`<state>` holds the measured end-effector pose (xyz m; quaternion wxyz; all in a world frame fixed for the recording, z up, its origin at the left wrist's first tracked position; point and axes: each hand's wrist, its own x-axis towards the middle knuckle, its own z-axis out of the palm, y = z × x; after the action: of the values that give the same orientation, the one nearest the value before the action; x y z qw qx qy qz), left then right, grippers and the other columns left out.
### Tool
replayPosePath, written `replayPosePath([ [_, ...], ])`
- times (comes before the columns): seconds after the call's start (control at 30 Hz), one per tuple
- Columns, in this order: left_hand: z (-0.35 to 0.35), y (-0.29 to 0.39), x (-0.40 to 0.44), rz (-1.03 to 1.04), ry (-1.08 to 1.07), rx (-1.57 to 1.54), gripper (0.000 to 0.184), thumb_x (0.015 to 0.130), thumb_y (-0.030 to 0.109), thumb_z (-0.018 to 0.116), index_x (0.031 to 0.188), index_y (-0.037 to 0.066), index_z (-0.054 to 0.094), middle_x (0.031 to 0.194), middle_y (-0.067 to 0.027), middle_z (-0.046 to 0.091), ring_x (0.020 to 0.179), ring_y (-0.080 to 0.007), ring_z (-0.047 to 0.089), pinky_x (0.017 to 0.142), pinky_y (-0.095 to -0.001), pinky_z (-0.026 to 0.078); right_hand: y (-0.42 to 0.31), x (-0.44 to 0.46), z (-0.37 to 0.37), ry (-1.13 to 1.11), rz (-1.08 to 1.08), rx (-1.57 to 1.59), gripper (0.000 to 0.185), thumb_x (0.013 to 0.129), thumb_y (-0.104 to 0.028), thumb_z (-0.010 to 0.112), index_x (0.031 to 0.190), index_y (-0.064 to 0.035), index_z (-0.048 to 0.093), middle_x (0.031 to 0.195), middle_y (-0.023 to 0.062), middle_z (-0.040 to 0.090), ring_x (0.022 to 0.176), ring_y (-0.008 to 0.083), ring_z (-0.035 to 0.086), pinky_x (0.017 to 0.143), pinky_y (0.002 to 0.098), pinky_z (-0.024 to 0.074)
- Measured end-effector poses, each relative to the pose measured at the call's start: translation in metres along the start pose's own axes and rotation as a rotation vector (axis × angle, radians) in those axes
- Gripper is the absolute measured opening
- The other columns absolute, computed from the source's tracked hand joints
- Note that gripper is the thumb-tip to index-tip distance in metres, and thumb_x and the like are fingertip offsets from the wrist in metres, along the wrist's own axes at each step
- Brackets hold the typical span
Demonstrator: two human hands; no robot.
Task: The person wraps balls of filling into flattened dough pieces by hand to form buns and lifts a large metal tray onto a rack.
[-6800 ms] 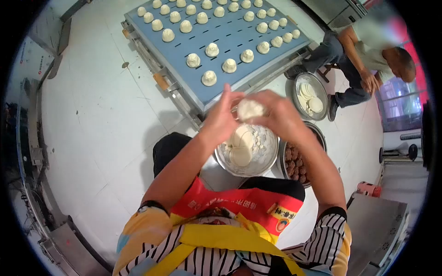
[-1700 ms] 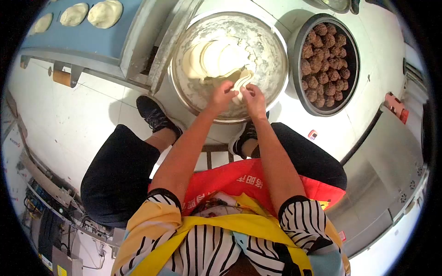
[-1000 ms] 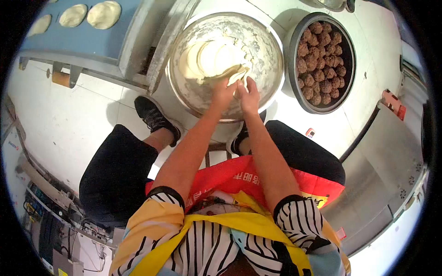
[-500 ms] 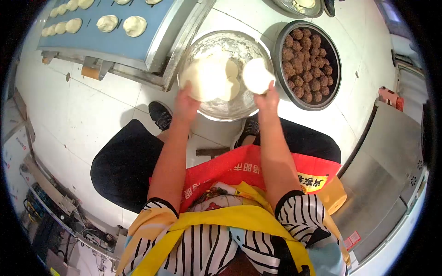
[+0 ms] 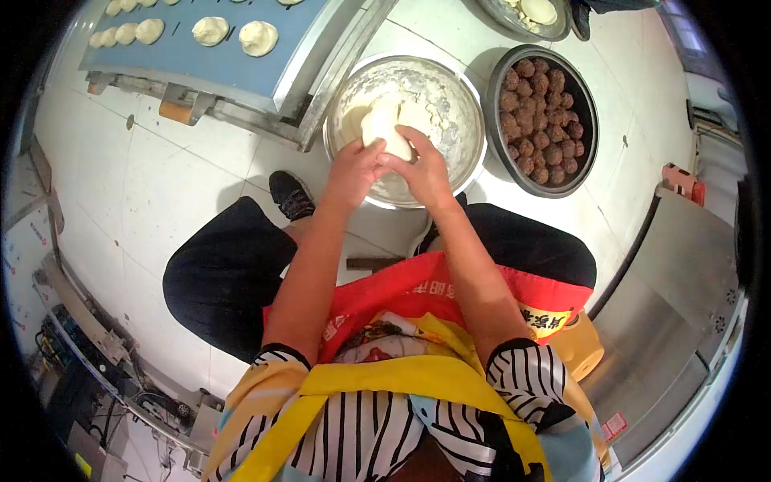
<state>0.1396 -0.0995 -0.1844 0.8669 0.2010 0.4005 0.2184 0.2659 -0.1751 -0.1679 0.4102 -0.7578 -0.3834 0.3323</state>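
Over the metal bowl (image 5: 450,173), my left hand (image 5: 353,173) and my right hand (image 5: 424,167) are close together, both closed on a pale dough piece (image 5: 387,132). The fingers wrap round its near edge and sides. Behind the held piece, other flat dough rounds (image 5: 414,116) lie in the bowl, partly hidden by it. Floury crumbs coat the bowl's inner wall. To the right of the bowl, a dark round pan (image 5: 592,108) holds several brown balls of filling (image 5: 540,120); neither hand touches it.
A blue tray (image 5: 233,68) with several filled dough pieces (image 5: 259,38) stands at the upper left on a metal frame. Another bowl (image 5: 554,32) with dough rounds is at the top right, beside a person's dark shoe (image 5: 580,20). A steel cabinet (image 5: 666,297) stands at the right.
My hands were apart, my right hand holding a dough round at the bowl's right side. They have come together over the bowl's near part, both now on one piece. The view has shifted slightly.
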Motion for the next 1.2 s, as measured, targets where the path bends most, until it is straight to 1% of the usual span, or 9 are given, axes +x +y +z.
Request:
replayPosePath([
  [0.47, 0.035, 0.005, -0.012, 0.158, 0.156, 0.504, 0.042, 0.088, 0.027, 0.062, 0.116, -0.003, 0.054, 0.107, -0.0112, 0.060, 0.098, -0.0183, 0.059, 0.078, -0.0304, 0.052, 0.008, 0.003, 0.001, 0.166, -0.172, 0.167, 0.026, 0.087, -0.019, 0.062, 0.104, -0.0001, 0.063, 0.076, 0.0184, 0.066, 0.065, 0.0227, 0.063, 0.062, 0.0332, 0.0486],
  [0.57, 0.029, -0.012, -0.002, 0.345, 0.164, 0.615, 0.046, 0.081, 0.026, 0.068, 0.113, -0.005, 0.057, 0.103, -0.0114, 0.061, 0.089, -0.0209, 0.061, 0.078, -0.0303, 0.050, -0.009, -0.003, -0.009, 0.083, 0.061, 0.015, 0.025, 0.085, -0.018, 0.064, 0.102, 0.0006, 0.065, 0.075, 0.0152, 0.067, 0.062, 0.0211, 0.061, 0.060, 0.0328, 0.0483],
  [0.6, 0.031, -0.007, -0.008, 0.170, 0.145, 0.643, 0.044, 0.080, 0.026, 0.068, 0.112, -0.004, 0.058, 0.099, -0.0121, 0.062, 0.093, -0.0218, 0.061, 0.082, -0.0329, 0.047, 0.002, -0.002, -0.006, 0.093, 0.198, 0.125, 0.027, 0.088, -0.019, 0.062, 0.102, 0.0039, 0.065, 0.080, 0.0057, 0.066, 0.067, 0.0132, 0.058, 0.062, 0.0260, 0.0465],
  [0.77, -0.068, -0.063, 0.028, 0.536, 0.058, 0.725, 0.041, 0.082, 0.020, 0.062, 0.116, -0.002, 0.055, 0.109, -0.0142, 0.061, 0.100, -0.0234, 0.060, 0.088, -0.0361, 0.048, 0.026, 0.000, -0.007, 0.271, 0.520, 0.864, 0.033, 0.092, -0.018, 0.058, 0.113, 0.0070, 0.055, 0.100, 0.0119, 0.064, 0.088, 0.0196, 0.061, 0.079, 0.0313, 0.0486],
  [0.87, -0.038, -0.021, -0.011, 0.315, 0.013, -0.113, 0.044, 0.082, 0.018, 0.057, 0.122, -0.002, 0.050, 0.117, -0.0151, 0.058, 0.105, -0.0271, 0.059, 0.093, -0.0416, 0.047, 0.035, -0.001, -0.022, 0.333, 0.590, 1.272, 0.046, 0.094, -0.017, 0.052, 0.131, 0.0045, 0.038, 0.127, 0.0184, 0.050, 0.117, 0.0319, 0.050, 0.102, 0.0444, 0.0407],
  [0.9, -0.019, -0.001, -0.026, 0.149, 0.007, -0.531, 0.045, 0.082, 0.017, 0.055, 0.123, -0.001, 0.049, 0.119, -0.0159, 0.057, 0.108, -0.0294, 0.057, 0.095, -0.0444, 0.046, 0.037, 0.003, -0.031, 0.364, 0.573, 1.267, 0.044, 0.094, -0.017, 0.051, 0.130, 0.0043, 0.038, 0.126, 0.0184, 0.051, 0.116, 0.0314, 0.051, 0.101, 0.0439, 0.0412],
  [1.03, -0.031, 0.019, -0.037, 0.272, -0.027, -0.579, 0.050, 0.085, 0.025, 0.049, 0.128, -0.001, 0.046, 0.125, -0.0180, 0.054, 0.114, -0.0335, 0.053, 0.099, -0.0483, 0.042, 0.031, 0.003, -0.072, 0.508, 0.307, 1.051, 0.038, 0.095, -0.018, 0.050, 0.126, 0.0034, 0.045, 0.119, 0.0172, 0.056, 0.110, 0.0288, 0.056, 0.097, 0.0422, 0.0445],
  [1.17, -0.022, 0.027, -0.033, 0.176, -0.286, -0.733, 0.049, 0.092, 0.030, 0.044, 0.130, -0.001, 0.044, 0.130, -0.0171, 0.051, 0.120, -0.0324, 0.048, 0.104, -0.0472, 0.036, 0.043, 0.002, -0.081, 0.222, 0.270, -0.287, 0.029, 0.086, -0.017, 0.063, 0.113, -0.0090, 0.061, 0.099, 0.0154, 0.066, 0.091, 0.0254, 0.064, 0.081, 0.0335, 0.0508],
  [1.2, -0.011, 0.028, -0.034, 0.177, -0.231, -0.674, 0.048, 0.094, 0.030, 0.045, 0.130, -0.001, 0.044, 0.130, -0.0169, 0.051, 0.121, -0.0319, 0.048, 0.105, -0.0469, 0.035, 0.051, 0.001, -0.068, 0.054, 0.278, -0.124, 0.032, 0.084, -0.022, 0.065, 0.115, -0.0166, 0.064, 0.108, 0.0169, 0.064, 0.100, 0.0260, 0.062, 0.086, 0.0341, 0.0490],
])
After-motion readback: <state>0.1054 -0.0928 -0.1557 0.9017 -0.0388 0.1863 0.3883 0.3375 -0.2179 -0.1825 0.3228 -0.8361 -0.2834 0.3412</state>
